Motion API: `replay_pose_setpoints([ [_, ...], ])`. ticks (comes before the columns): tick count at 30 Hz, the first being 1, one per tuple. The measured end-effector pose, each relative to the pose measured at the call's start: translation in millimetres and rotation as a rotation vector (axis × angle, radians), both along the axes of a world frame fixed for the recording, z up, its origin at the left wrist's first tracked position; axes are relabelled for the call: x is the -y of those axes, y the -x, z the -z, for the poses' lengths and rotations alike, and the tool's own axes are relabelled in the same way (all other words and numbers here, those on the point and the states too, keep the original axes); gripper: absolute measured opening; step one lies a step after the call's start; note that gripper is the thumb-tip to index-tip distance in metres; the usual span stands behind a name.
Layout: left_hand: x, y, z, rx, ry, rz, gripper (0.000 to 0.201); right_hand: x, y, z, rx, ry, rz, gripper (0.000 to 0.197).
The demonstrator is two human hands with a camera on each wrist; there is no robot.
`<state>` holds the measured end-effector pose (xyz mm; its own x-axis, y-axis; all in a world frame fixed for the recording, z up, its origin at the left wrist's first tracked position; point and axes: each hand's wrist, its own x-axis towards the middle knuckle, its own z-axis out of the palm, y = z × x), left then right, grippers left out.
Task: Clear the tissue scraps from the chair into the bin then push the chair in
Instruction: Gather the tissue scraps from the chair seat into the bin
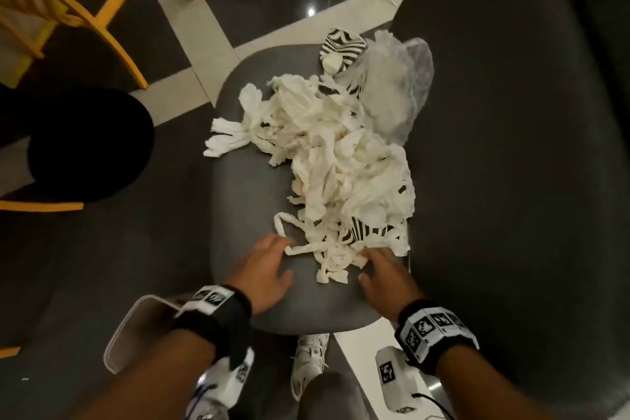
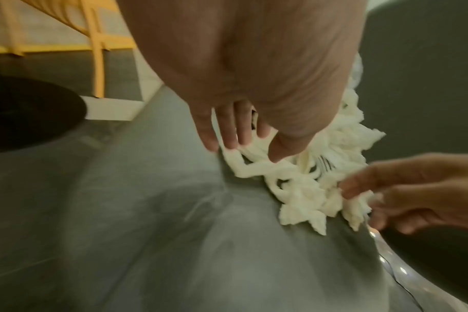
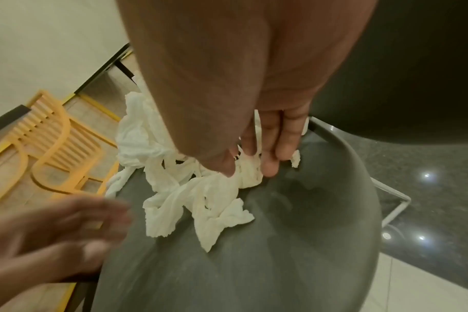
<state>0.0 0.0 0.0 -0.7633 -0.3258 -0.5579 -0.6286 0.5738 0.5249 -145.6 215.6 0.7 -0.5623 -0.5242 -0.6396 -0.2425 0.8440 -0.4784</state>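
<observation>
A heap of white tissue scraps [image 1: 341, 164] lies on the grey chair seat [image 1: 245, 201], mixed with zebra-striped wrappers [image 1: 341, 44] and a clear plastic bag [image 1: 392, 85]. My left hand [image 1: 283, 259] reaches the near left edge of the heap with straight fingers touching a loose strand [image 2: 243, 152]. My right hand [image 1: 371, 266] rests its extended fingers [image 3: 270, 164] on the near right scraps [image 3: 195, 200], beside the seat's edge. Neither hand has lifted anything. A white-rimmed bin [image 1: 119, 334] stands on the floor under my left wrist.
A large dark tabletop [image 1: 511, 147] borders the chair on the right. A yellow slatted chair [image 1: 112, 3] stands at far left, with a black round seat [image 1: 85, 147] nearer. My white shoes [image 1: 310, 358] are below the seat's front edge.
</observation>
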Motion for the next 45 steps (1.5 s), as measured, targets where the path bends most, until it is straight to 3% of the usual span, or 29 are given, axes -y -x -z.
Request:
replay_pose_setpoints([
  [3,-29,45,12,0.02,0.121,0.075,0.081,-3,15,8,-0.087,0.121,0.026,0.036],
  [5,-42,60,23,0.115,0.129,0.026,0.092,-4,24,9,-0.162,0.17,0.045,0.027],
  [7,-48,60,39,0.148,0.146,-0.003,0.08,-4,29,9,-0.233,0.181,0.026,0.022],
  [9,-50,58,46,0.093,0.135,-0.01,0.049,-1,33,9,-0.27,0.128,-0.062,0.026],
  [13,-41,43,36,0.006,-0.1,-0.194,0.012,10,28,15,-0.341,0.016,-0.211,0.048],
  [17,-11,25,14,-0.008,-0.139,-0.347,0.018,24,23,20,-0.447,-0.056,-0.312,0.075],
  [20,17,11,0,-0.08,-0.192,-0.401,0.045,37,22,23,-0.597,-0.089,-0.442,0.083],
  [22,34,0,-6,-0.091,-0.245,-0.372,0.056,47,22,25,-0.668,-0.136,-0.514,0.077],
  [26,61,-23,-7,-0.115,-0.272,-0.417,0.041,63,24,18,-0.747,-0.235,-0.653,0.037],
  [31,71,-51,-4,-0.169,-0.3,-0.546,0.027,75,18,-2,-0.688,-0.267,-0.68,0.016],
  [35,70,-69,-2,-0.21,-0.335,-0.595,0.028,86,-6,-40,-0.627,-0.04,-0.636,0.019],
  [42,76,-123,-7,-0.23,-0.469,-0.767,0.047,136,-106,-71,-0.128,0.457,-0.466,0.018],
  [45,82,-176,-3,-0.236,-0.592,-0.909,0.033,168,-170,-62,0.087,0.556,-0.459,0.017],
])
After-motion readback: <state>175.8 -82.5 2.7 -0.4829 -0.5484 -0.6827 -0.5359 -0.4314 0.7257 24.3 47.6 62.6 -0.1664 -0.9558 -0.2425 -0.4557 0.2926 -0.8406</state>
